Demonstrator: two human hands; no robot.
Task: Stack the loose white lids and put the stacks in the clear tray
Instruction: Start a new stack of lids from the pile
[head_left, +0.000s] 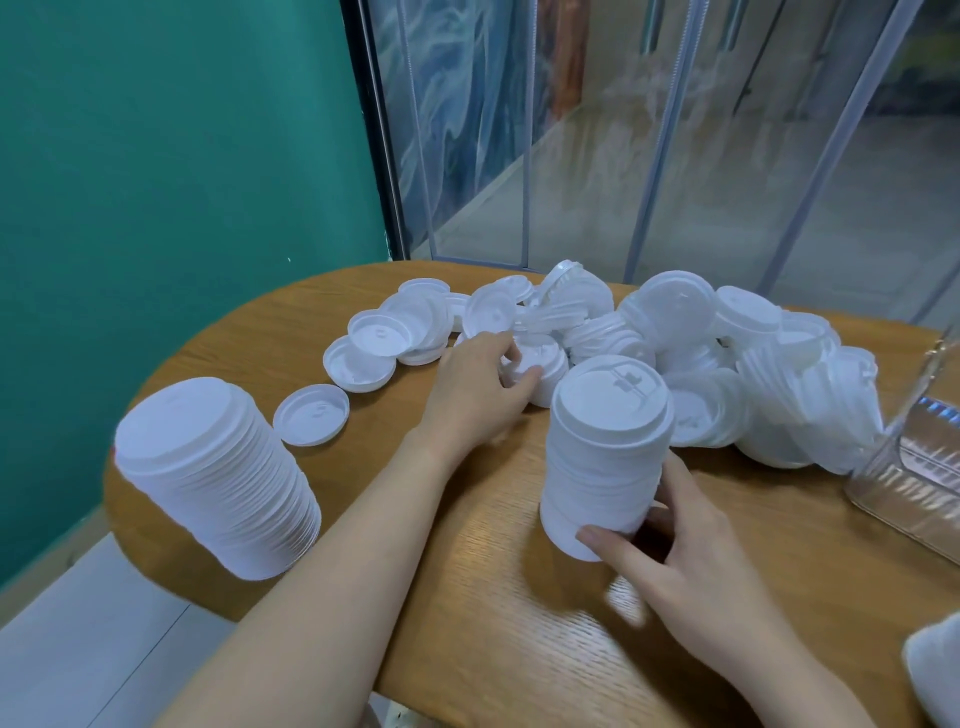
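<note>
Currently the stacking step is in hand: the right hand (680, 551) grips a tall stack of lids (605, 457) standing on the wooden table (467, 597), while the left hand (478, 389) closes its fingers on a small stack of lids (540, 366) at the edge of the loose pile (727, 364). Next, in my judgement, that pickup must be seated squarely on the held stack. A finished stack (218, 478) stands well to the left; the clear tray (914, 483) at the right edge shows no lids in its visible part.

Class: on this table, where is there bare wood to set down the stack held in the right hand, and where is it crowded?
Bare wood lies between the tall free stack and the left hand, and near the table edge. The loose lids crowd the far side, up to the clear tray.
</note>
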